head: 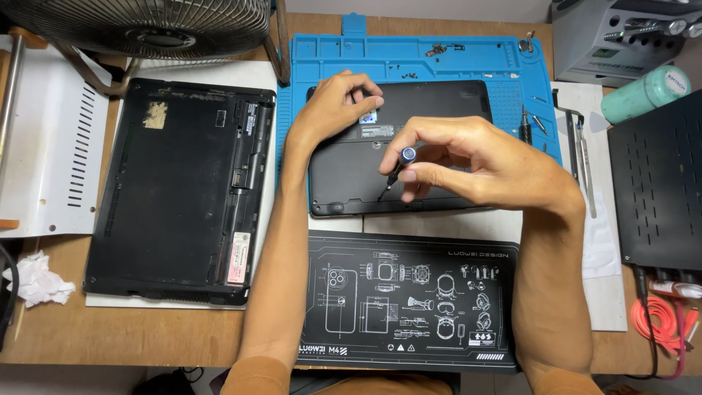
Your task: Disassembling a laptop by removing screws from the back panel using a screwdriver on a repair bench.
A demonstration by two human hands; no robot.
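Observation:
A small black laptop [344, 172] lies bottom-up on a blue work mat [409, 55]. My left hand [333, 110] rests on its upper left part, fingers curled near a label. My right hand [468, 161] holds a small screwdriver [398, 167] with a blue cap, its tip touching the laptop's base near the lower middle.
A larger black laptop [179, 190] lies bottom-up at the left. A black printed mat [409, 300] sits in front. Loose screws [439, 51] lie on the blue mat's top. Tweezers and tools [581, 153] lie at the right, by a green bottle [647, 93] and a black box [658, 183].

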